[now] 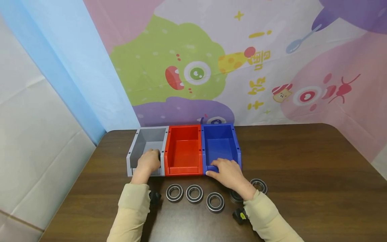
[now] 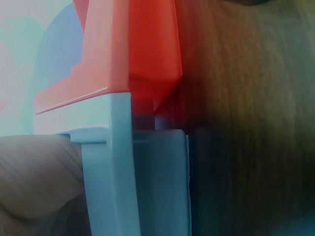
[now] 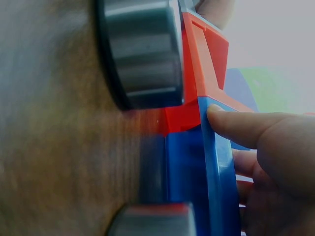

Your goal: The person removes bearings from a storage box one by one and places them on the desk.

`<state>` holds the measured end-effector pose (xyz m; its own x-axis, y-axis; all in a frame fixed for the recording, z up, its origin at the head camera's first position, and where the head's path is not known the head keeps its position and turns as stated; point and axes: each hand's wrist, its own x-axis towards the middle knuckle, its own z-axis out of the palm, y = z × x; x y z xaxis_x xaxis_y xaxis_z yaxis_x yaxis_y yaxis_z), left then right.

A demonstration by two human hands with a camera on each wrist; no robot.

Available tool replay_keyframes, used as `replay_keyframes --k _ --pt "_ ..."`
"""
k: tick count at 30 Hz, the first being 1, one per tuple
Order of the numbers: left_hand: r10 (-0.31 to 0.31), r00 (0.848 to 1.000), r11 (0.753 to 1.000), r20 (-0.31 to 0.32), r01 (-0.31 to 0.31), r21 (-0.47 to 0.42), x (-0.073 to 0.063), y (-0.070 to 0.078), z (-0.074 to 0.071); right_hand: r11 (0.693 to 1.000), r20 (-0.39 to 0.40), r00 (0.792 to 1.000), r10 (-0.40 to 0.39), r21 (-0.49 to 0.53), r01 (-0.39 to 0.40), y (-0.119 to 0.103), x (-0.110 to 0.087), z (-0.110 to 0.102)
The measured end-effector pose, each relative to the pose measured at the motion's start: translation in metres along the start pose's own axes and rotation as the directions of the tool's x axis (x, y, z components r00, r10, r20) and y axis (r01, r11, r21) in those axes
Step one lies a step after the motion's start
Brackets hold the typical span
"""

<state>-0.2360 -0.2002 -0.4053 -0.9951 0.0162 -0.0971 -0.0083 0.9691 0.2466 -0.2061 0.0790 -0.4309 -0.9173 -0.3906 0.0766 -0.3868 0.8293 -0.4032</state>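
Note:
My left hand (image 1: 148, 160) reaches into the front of the grey bin (image 1: 132, 155), fingers curled. It grips what looks like a bearing, of which only a narrow dark edge shows beside the fingers; the rest is hidden. At the blue bin (image 1: 220, 148), my right hand (image 1: 228, 173) pinches the front lip. The right wrist view shows its thumb (image 3: 236, 123) on the outer rim and the other fingers inside. Between these two bins stands the red bin (image 1: 184, 151), touching both.
Several ring bearings lie on the brown table (image 1: 302, 168) before the bins, among them a left bearing (image 1: 167, 193), a middle bearing (image 1: 188, 195) and a right bearing (image 1: 264, 188). Another is partly hidden beneath the right wrist. A printed cloth (image 1: 266, 33) hangs behind the table.

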Motion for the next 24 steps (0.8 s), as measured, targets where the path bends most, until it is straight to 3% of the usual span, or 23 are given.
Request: replay_keyframes --k 7,17,24 --pt "-0.003 1.000 1.000 -0.014 0.003 -0.009 -0.001 -0.002 0.000 1.000 -0.004 1.000 -0.006 -0.001 0.006 0.000 0.000 0.000" --pt "-0.038 0.994 0.996 -0.102 0.029 -0.085 -0.005 -0.007 0.005 1.000 -0.012 1.000 -0.010 -0.012 0.010 0.000 0.000 0.000" --pt "-0.081 0.972 0.987 -0.222 0.046 -0.156 -0.011 -0.007 0.009 1.000 -0.006 1.000 -0.013 -0.015 0.013 0.000 0.001 0.001"
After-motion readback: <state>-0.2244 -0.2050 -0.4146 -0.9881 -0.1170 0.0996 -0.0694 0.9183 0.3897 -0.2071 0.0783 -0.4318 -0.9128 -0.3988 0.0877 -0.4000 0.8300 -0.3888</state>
